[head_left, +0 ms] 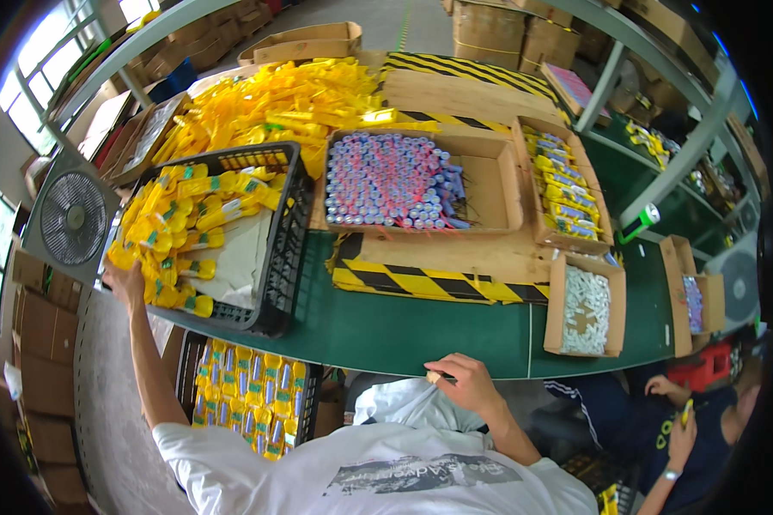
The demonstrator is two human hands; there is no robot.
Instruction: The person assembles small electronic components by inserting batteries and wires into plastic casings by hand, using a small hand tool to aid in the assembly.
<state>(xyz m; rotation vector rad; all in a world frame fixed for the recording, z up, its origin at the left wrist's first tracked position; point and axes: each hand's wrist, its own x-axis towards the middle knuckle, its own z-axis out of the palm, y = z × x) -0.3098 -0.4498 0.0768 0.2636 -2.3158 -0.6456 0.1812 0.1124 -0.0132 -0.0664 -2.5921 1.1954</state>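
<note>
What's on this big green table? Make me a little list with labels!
Table: green table
Left hand: reaching to the corner of the black crate of yellow pieces
Right hand: at the table's near edge, pinching a small pale thing, too small to tell
Middle: cardboard box of purple-capped tubes
Back: heap of yellow parts
Right: box of white bits
Floor: second crate

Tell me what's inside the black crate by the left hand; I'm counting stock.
The black crate holds a heap of yellow packaged pieces along its left side, over a pale liner sheet. The left hand reaches its corner. Whatever lies beneath the heap and sheet is covered.
</note>
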